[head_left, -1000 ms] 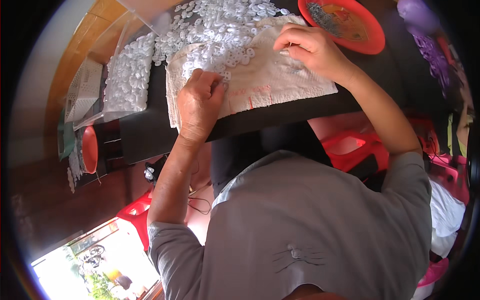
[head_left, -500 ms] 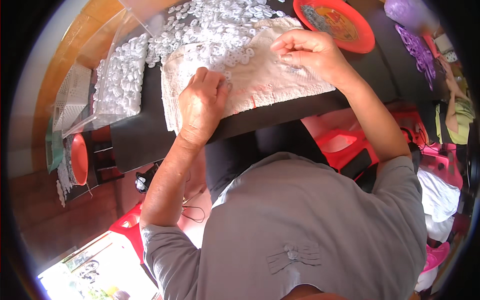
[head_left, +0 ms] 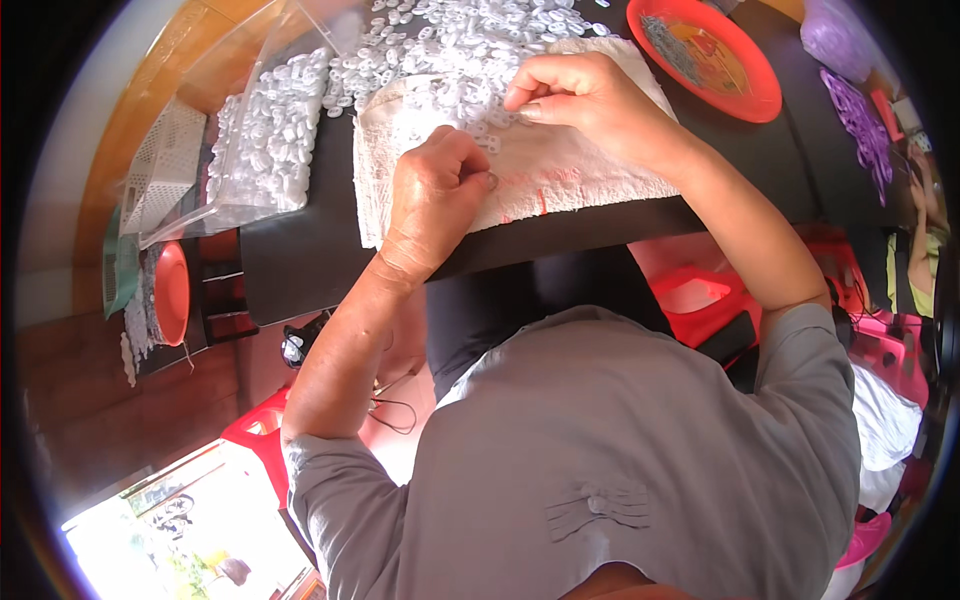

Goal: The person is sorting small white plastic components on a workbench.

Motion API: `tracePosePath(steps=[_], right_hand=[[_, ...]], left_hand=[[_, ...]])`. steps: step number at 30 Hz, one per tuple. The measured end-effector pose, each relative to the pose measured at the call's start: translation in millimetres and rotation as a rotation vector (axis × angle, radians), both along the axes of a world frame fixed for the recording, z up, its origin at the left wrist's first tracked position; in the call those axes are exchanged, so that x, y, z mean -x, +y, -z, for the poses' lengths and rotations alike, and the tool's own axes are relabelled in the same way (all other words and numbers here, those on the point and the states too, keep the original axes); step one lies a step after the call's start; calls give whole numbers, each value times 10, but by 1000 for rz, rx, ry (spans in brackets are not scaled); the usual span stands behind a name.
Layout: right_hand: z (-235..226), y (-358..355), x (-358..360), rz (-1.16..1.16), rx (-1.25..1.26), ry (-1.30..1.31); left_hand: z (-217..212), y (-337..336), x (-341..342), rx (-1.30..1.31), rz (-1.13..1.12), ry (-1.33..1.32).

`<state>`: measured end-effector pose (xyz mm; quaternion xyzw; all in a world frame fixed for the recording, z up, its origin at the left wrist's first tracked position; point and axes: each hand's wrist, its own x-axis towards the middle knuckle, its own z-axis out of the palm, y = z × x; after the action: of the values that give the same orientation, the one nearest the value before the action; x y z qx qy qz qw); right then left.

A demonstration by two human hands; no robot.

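We see both bare hands over the beige towel (head_left: 590,185), which is spread near the front edge of the black worktop (head_left: 310,255). The small white oval plastic pieces (head_left: 460,60), with holes through them, lie in a loose heap that runs from the worktop onto the far left part of the towel.

Our left hand (head_left: 435,195) is at the near edge of that heap, back upward, its fingers curled in together and the thumb drawn close to them; we cannot tell whether they grip a piece. Our right hand (head_left: 590,95) is at the heap's right side, thumb and forefinger brought close together at the tips, and whether anything is pinched there we cannot make out either.

To the left of the heap, a clear plastic bin (head_left: 185,229) contains many more of the white pieces, with a white perforated basket (head_left: 165,165) just beyond its left side. Right of the towel sits a red oval plate (head_left: 748,105), bearing a cluster of thin grey bits (head_left: 670,48) too small for us to identify. Farther right we find a lacy purple item (head_left: 860,130).
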<state>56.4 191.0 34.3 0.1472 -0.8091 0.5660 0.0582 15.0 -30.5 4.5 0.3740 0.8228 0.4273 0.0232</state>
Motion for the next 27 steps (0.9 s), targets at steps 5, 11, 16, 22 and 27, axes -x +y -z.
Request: tracePosePath(steps=[5,11,16,22,27], right_hand=[[-159,-95,166,14,-11,37],[-25,-49,239,119,158,71],[-54,61,228,215,166,169],[-20,96,226,216,119,132],[-7,31,216,232,8,182]], left_hand=[[-269,143,46,-235,-159,-500],[-436,330,368,-514,-71,-795],[-388,549,445,-625,-107,-975],[-238,595,427,-710,-100,-1085],[-205,592,404,-751,-71,-1055]])
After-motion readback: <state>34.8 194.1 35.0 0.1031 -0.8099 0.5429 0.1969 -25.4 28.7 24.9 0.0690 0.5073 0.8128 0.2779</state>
